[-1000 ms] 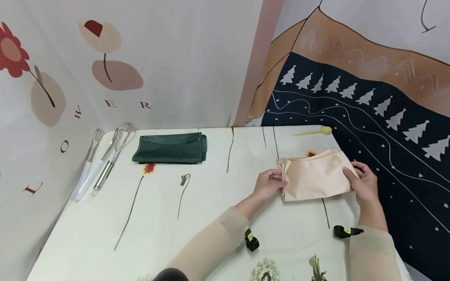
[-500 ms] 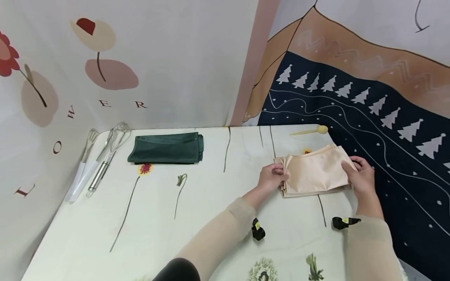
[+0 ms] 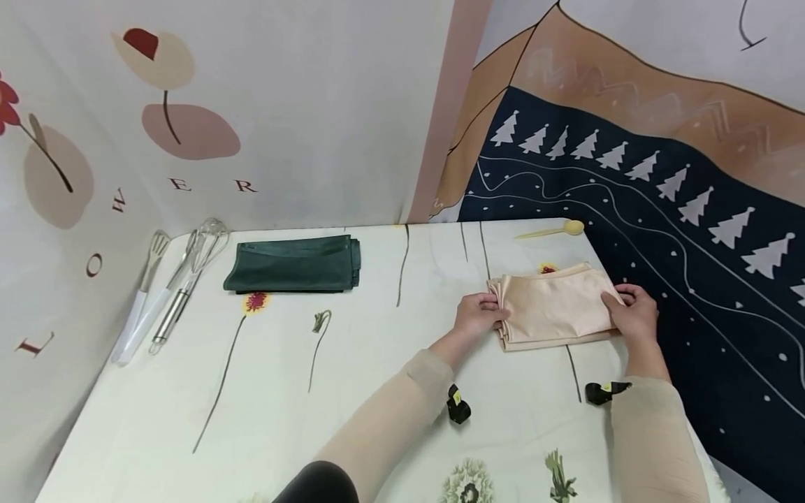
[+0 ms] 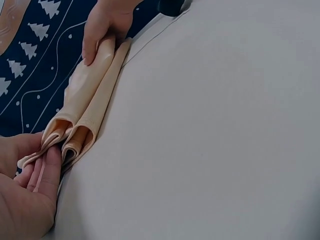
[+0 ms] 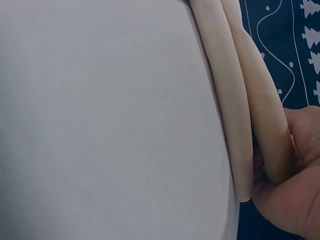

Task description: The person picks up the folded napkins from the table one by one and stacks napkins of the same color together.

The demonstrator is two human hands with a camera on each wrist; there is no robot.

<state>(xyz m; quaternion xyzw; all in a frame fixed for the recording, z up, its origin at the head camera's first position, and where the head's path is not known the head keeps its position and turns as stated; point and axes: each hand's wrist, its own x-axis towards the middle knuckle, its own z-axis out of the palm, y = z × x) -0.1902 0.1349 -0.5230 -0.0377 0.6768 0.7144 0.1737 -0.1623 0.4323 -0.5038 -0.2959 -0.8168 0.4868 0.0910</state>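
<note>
A folded peach satin cloth (image 3: 556, 304) lies at the right end of the table, in several layers. At its left end my left hand (image 3: 476, 314) pinches the upper layers between thumb and fingers. In the left wrist view the rolled folds of the cloth (image 4: 82, 100) show end-on, with the lower fold beside the fingers. My right hand (image 3: 635, 316) holds the opposite end, thumb on top and fingers beneath. From the right wrist view, the right hand (image 5: 295, 195) grips the upper fold, while the lower fold rests along the tablecloth.
A folded dark green cloth (image 3: 291, 264) lies at the back left. Beside it are a whisk (image 3: 189, 286) and white-handled utensils (image 3: 141, 300). A yellow spoon (image 3: 556, 229) lies behind the peach cloth. The table's right edge runs close by my right hand.
Both hands keep their hold while the peach cloth shifts slightly left and back. A lower layer now shows along its front edge. The head view has turned slightly.
</note>
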